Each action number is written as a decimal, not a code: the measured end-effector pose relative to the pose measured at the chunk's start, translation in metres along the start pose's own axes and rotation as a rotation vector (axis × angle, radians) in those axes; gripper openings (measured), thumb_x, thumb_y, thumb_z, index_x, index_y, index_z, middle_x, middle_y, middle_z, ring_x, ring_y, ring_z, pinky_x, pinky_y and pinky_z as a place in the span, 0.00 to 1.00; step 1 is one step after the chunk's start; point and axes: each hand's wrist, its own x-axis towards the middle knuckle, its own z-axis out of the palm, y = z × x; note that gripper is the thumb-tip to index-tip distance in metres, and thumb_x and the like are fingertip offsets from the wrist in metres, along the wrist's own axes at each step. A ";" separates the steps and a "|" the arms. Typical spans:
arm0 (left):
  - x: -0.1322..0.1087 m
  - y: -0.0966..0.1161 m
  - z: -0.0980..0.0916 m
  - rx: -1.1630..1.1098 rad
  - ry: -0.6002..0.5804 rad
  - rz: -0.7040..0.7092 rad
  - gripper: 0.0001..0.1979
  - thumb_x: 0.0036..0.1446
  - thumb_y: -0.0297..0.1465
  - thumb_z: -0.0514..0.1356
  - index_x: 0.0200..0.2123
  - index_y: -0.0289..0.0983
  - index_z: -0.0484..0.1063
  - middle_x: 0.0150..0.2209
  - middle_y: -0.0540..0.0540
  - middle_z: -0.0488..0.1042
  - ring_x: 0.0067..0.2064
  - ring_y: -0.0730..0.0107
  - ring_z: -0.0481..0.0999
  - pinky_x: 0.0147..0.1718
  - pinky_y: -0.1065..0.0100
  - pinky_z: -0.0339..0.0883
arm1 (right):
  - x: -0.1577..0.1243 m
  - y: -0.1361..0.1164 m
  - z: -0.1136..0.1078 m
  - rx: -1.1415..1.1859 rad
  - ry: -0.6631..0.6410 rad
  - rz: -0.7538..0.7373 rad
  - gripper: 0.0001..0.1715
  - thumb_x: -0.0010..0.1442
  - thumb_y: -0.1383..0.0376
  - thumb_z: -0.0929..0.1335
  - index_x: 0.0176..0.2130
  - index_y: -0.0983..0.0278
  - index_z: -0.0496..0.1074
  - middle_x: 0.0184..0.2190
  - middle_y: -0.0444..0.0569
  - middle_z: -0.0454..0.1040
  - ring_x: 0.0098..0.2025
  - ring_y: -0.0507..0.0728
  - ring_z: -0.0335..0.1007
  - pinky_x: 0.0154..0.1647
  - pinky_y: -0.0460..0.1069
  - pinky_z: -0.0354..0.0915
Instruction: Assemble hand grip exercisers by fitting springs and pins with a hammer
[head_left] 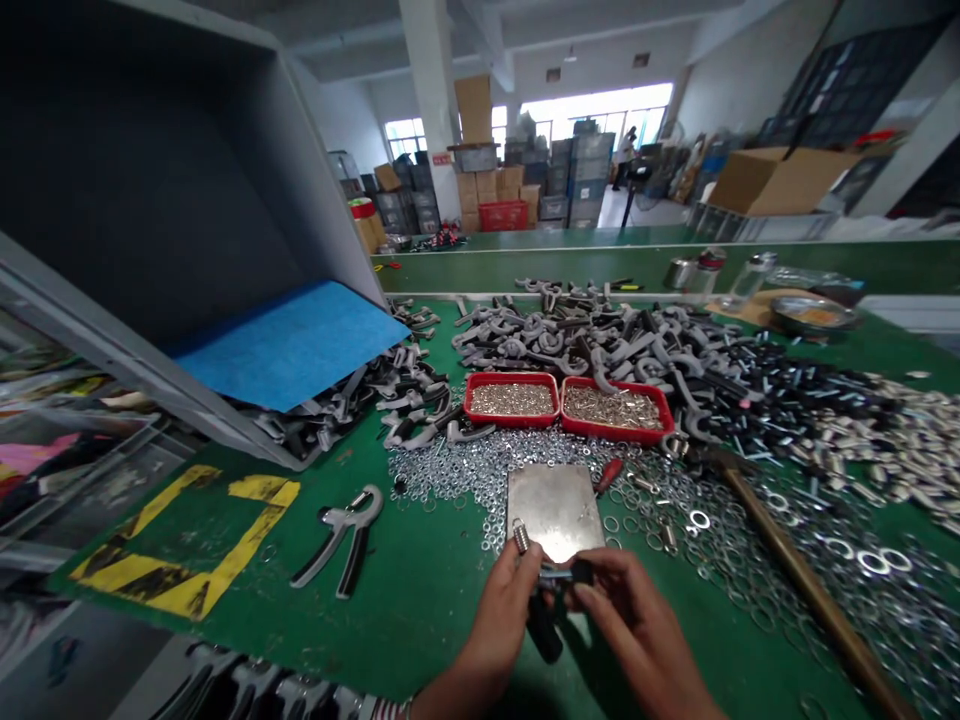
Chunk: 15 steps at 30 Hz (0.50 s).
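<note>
Above the counter [420, 600], by the near edge of the metal plate [553, 500], the left hand [506, 605] has its fingers around the hand grip [541, 612]; the right hand [637, 620] pinches its black knob [582, 572]. It looks light, stiff; the dark handle [545, 640] probably holds surest.

Daylight glows white through far windows [637, 97] over a dim workshop; glare whitens the metal plate [551, 490]; deep shadow fills the tilted grey bin [300, 170]; a dark patch falls on the green tabletop [427, 600] between left hand [504, 610] and right hand [637, 620]; distant boxes [491, 188] look soft; wide-angle distortion stretches the edges.
</note>
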 end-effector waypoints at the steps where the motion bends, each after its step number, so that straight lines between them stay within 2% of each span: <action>1: 0.000 0.000 -0.001 -0.015 0.005 0.001 0.27 0.57 0.57 0.55 0.38 0.37 0.69 0.33 0.47 0.73 0.34 0.66 0.72 0.36 0.68 0.65 | 0.002 -0.001 -0.004 0.009 0.027 0.004 0.14 0.64 0.55 0.66 0.47 0.58 0.67 0.38 0.48 0.76 0.38 0.58 0.77 0.41 0.51 0.72; 4: -0.001 -0.001 -0.002 -0.064 0.022 0.011 0.26 0.58 0.56 0.56 0.37 0.37 0.69 0.32 0.47 0.72 0.32 0.67 0.71 0.35 0.69 0.64 | 0.005 -0.001 -0.010 -0.015 0.052 0.012 0.14 0.64 0.55 0.67 0.47 0.58 0.66 0.38 0.48 0.75 0.38 0.57 0.76 0.42 0.51 0.72; 8: -0.001 -0.002 0.000 -0.100 0.022 0.009 0.24 0.58 0.54 0.57 0.40 0.38 0.69 0.33 0.48 0.72 0.34 0.67 0.71 0.35 0.70 0.64 | -0.002 0.007 -0.002 -0.083 -0.020 -0.007 0.12 0.65 0.57 0.66 0.47 0.59 0.67 0.39 0.48 0.74 0.39 0.57 0.74 0.42 0.51 0.70; 11: 0.001 -0.004 -0.002 -0.114 -0.026 -0.005 0.23 0.59 0.53 0.58 0.41 0.38 0.68 0.32 0.49 0.71 0.33 0.68 0.70 0.34 0.71 0.64 | -0.007 0.014 0.003 -0.031 -0.018 0.017 0.12 0.66 0.57 0.66 0.47 0.58 0.66 0.37 0.46 0.74 0.37 0.56 0.74 0.41 0.50 0.69; 15: 0.004 -0.009 -0.004 -0.123 -0.050 -0.016 0.21 0.60 0.51 0.58 0.39 0.38 0.68 0.32 0.49 0.71 0.31 0.70 0.69 0.32 0.71 0.64 | -0.010 0.018 -0.001 0.070 0.046 0.080 0.13 0.65 0.55 0.66 0.47 0.58 0.65 0.33 0.44 0.74 0.36 0.56 0.74 0.39 0.50 0.70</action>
